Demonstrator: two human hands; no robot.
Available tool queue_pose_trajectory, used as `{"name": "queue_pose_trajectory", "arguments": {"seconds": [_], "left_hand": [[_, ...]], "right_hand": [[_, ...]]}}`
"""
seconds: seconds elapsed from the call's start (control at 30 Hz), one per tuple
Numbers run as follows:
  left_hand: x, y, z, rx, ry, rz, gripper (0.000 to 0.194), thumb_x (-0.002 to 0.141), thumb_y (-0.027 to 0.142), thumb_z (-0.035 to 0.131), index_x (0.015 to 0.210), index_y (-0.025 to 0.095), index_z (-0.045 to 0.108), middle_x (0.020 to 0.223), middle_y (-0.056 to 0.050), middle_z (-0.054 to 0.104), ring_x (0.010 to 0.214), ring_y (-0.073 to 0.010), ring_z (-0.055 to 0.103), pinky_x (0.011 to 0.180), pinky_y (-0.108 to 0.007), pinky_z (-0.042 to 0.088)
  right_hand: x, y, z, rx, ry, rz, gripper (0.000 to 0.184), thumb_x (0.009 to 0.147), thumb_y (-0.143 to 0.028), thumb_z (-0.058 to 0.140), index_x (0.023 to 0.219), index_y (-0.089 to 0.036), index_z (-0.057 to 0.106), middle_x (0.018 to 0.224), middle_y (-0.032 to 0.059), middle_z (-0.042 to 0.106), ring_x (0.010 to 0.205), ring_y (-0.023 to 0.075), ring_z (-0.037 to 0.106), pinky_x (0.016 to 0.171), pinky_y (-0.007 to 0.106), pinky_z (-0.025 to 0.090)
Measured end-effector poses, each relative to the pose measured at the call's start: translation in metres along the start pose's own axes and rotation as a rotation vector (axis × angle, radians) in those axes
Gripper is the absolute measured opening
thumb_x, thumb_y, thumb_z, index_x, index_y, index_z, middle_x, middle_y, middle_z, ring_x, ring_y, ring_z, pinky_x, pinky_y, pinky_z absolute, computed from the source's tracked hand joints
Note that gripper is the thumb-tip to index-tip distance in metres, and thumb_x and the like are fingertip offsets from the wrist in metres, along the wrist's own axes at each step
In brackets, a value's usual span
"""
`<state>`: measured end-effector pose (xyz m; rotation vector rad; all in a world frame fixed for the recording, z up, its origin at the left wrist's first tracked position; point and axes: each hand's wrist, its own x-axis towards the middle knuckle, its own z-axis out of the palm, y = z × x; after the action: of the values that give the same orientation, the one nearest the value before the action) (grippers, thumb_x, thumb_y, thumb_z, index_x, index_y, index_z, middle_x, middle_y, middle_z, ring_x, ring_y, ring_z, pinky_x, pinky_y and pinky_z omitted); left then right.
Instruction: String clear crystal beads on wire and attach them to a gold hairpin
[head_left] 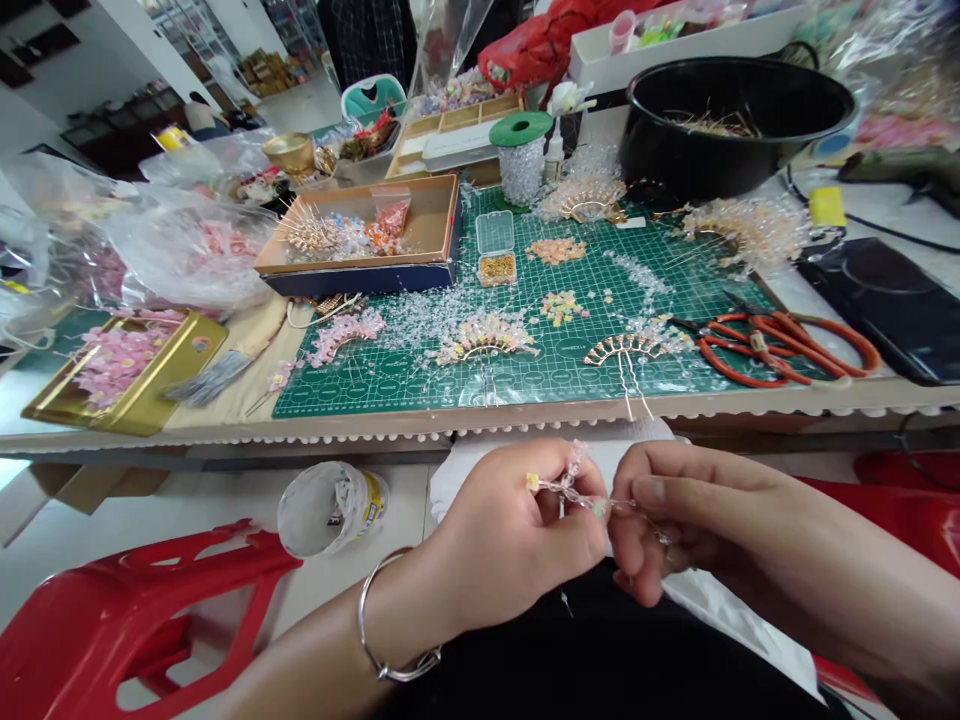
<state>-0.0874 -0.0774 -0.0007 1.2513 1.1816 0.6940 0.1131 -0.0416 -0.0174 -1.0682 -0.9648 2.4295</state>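
Note:
Between thumb and forefinger, my left hand (517,520) pinches a beaded wire sprig (564,488) with clear beads and a small yellow flower at one end. My right hand (690,510), close beside it, pinches the thin wire running out from the sprig. Both hands are above my lap, in front of the table edge. On the green cutting mat (420,390) beyond them lie a beaded hair comb (489,338) and a second, barer gold comb (626,348), prongs toward me. Small yellow and pink flower beads (562,308) and clear beads (427,320) are scattered there.
Orange-handled pliers (780,345) and a dark phone (889,300) lie at the right. Behind stand a black basin (735,120), a bead spool (519,160) and an open box (427,220). A gold tray (161,385) holds pink flowers. Red stools (150,610) and a white bucket (319,510) stand below.

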Motion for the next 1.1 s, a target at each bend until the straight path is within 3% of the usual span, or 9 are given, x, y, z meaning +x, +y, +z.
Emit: {"name": "queue_pose_trajectory", "arguments": {"seconds": [0.3,0.53,0.7,0.83,0.97,1.1], "left_hand": [[0.001,-0.004,0.0,0.078,0.069,0.001,0.009,0.085,0.017,0.06,0.078,0.02,0.056,0.067,0.005,0.049,0.059,-0.0079,0.04,0.051,-0.02,0.034],[0.004,0.003,0.004,0.192,0.131,0.116,0.01,0.08,0.009,0.057,0.075,0.018,0.055,0.065,0.006,0.053,0.057,-0.0065,0.045,0.053,-0.017,0.038],[0.005,0.006,0.004,0.32,0.179,0.198,0.011,0.078,0.008,0.056,0.072,0.017,0.056,0.064,0.006,0.053,0.057,-0.0062,0.046,0.056,-0.018,0.038],[0.007,0.007,0.003,0.378,0.192,0.223,0.011,0.081,0.012,0.056,0.072,0.018,0.056,0.063,0.006,0.052,0.058,-0.0072,0.046,0.059,-0.021,0.039],[0.007,0.006,0.002,0.314,0.16,0.181,0.011,0.082,0.013,0.057,0.073,0.018,0.053,0.064,0.006,0.049,0.059,-0.0074,0.043,0.057,-0.021,0.036],[0.007,0.003,0.001,0.08,0.031,-0.006,0.01,0.089,0.018,0.055,0.08,0.02,0.053,0.066,0.006,0.044,0.057,-0.0074,0.036,0.051,-0.02,0.031]], "right_hand": [[0.001,-0.008,0.005,0.055,-0.003,0.076,0.024,0.088,-0.038,0.072,0.075,-0.018,0.07,0.074,0.0062,0.078,0.06,0.0142,0.073,0.061,0.021,0.056],[0.002,-0.007,0.0,0.102,-0.041,0.091,0.02,0.088,-0.035,0.068,0.076,-0.018,0.068,0.072,0.0072,0.078,0.058,0.0163,0.073,0.06,0.024,0.056],[0.002,-0.008,-0.002,0.087,-0.037,0.084,0.029,0.09,-0.043,0.065,0.079,-0.016,0.069,0.074,0.0101,0.078,0.059,0.0175,0.072,0.06,0.026,0.054],[0.002,-0.01,-0.001,0.069,-0.006,0.072,0.027,0.087,-0.044,0.068,0.079,-0.018,0.067,0.069,0.0053,0.073,0.061,0.0174,0.07,0.057,0.025,0.049],[0.001,-0.011,-0.001,-0.137,0.067,0.049,0.026,0.085,-0.039,0.07,0.074,-0.019,0.06,0.063,-0.0029,0.063,0.051,0.01,0.057,0.051,0.022,0.038],[0.0,-0.012,-0.003,-0.284,0.099,0.025,0.023,0.087,-0.035,0.065,0.072,-0.02,0.055,0.061,-0.0055,0.055,0.05,0.0085,0.046,0.049,0.023,0.032]]}}
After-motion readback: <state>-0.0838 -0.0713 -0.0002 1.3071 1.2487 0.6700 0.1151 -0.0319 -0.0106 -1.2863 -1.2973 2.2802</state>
